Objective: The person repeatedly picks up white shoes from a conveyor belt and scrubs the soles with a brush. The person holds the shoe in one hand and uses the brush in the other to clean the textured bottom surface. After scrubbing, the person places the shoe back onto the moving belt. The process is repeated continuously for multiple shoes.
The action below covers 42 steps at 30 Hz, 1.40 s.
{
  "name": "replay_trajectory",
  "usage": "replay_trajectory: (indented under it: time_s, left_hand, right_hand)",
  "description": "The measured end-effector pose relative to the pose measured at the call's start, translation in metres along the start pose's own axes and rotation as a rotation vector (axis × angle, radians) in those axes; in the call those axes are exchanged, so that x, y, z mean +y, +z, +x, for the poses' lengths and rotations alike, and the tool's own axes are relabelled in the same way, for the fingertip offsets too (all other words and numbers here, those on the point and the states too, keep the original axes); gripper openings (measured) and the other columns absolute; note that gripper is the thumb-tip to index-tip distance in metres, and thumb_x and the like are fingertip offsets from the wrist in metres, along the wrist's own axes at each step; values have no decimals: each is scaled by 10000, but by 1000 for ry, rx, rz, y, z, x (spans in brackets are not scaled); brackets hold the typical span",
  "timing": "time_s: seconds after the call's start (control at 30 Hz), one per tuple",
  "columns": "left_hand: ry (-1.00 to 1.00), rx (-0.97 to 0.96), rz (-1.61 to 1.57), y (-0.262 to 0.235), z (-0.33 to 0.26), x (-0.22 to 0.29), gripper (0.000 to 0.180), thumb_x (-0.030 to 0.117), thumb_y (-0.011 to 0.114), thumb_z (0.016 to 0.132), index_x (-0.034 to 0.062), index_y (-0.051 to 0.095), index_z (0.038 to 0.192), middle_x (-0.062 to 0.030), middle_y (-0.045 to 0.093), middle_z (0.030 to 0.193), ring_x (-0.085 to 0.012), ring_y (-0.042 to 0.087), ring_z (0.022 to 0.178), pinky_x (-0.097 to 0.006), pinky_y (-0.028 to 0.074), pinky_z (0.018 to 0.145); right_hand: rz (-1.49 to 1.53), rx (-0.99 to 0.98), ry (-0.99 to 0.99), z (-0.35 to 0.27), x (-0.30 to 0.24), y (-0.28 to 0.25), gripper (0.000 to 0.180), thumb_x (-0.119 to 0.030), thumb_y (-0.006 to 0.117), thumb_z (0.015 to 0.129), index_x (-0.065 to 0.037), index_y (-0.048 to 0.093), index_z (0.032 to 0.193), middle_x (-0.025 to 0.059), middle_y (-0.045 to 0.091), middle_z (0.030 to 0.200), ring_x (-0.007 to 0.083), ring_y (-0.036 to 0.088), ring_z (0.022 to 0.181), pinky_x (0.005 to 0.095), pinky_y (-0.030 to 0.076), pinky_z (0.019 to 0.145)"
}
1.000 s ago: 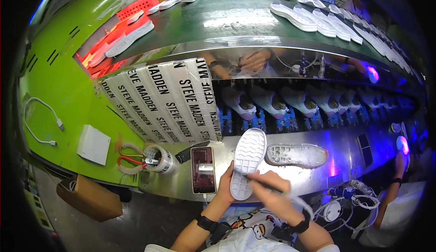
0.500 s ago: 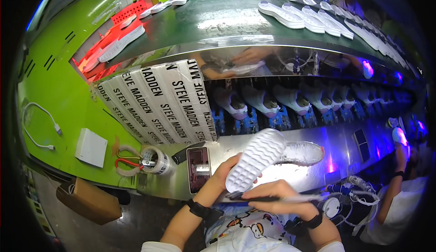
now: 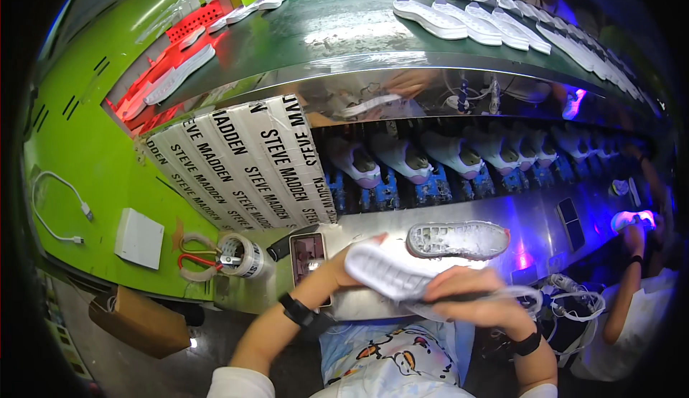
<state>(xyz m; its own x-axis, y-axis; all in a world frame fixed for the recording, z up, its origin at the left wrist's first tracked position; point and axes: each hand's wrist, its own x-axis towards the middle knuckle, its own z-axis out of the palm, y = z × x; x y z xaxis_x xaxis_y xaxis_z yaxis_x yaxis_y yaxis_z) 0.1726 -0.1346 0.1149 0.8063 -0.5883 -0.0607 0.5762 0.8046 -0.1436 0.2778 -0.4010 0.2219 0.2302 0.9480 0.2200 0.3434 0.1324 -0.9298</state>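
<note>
— What have I got in my grip right now?

— My left hand (image 3: pixel 343 272) is clamped on a white shoe sole (image 3: pixel 387 272), low in the middle of the frame, tilted with its tread side facing up. My right hand (image 3: pixel 477 305) is closed around a thin dark tool (image 3: pixel 459 299), its tip at the sole's lower edge. The motion blurs it, so I can't tell whether the tip actually touches.

— What's around it?

— Just beyond, toward the right, a second sole (image 3: pixel 459 240) lies flat on the metal surface (image 3: pixel 538 218). Left of my wrist sits a small dark device with a screen (image 3: pixel 308 256), then a roll of tape (image 3: pixel 240 254) and red-handled scissors (image 3: pixel 201 261). A white pad (image 3: pixel 140 238) and a white cable (image 3: pixel 61 208) lie on the green panel at the left. Finished white shoes (image 3: pixel 402 157) stand in a row across the middle, and more soles (image 3: pixel 430 17) ride the belt at the top.

— How do I work the sole well?

— I'd judge it best to hold it firmly by its end so it can't twist, keep the tool at a low angle, and follow the rim in even strokes. I should mind my left thumb, which is near the tool's path.
</note>
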Motion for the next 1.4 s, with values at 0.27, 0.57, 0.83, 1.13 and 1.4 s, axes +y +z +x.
replay_trajectory:
  time_s: [0.27,0.57,0.83,1.13,1.4]
  left_hand:
    - [569,-393,286,-59,19,-61,644,413,391,928,73,265,1460,-211,347,1454,-425,360,1308,-515,338,1071]
    - [966,79,342,-17,27,-72,677,457,418,906,17,322,1412,-166,496,1310,-329,516,1123,-452,426,992]
    - [699,-219,329,5,29,-53,714,451,454,902,-93,341,1350,-242,537,1176,-321,564,1079,-419,478,943]
    - [546,39,587,19,25,-37,659,381,447,879,-106,397,1320,-282,515,1257,-382,559,1120,-458,463,974]
    - [234,480,616,44,37,-39,488,264,526,892,-68,512,1250,-189,629,1152,-277,644,1004,-331,492,921]
  right_hand:
    - [359,461,226,29,-3,47,263,-9,677,815,5,674,1077,80,688,920,93,604,817,242,487,739]
    - [-82,563,-119,34,7,70,222,-7,677,766,13,676,987,158,686,910,269,678,801,320,523,744]
    - [261,363,115,15,17,73,173,-76,588,900,19,685,1007,100,695,880,128,670,778,252,532,697]
    - [110,63,-38,10,7,42,131,-70,594,870,21,686,891,119,685,873,183,673,741,276,532,670]
    - [-256,-152,-250,9,-16,27,96,-46,641,823,17,652,894,129,646,852,266,643,731,320,515,666]
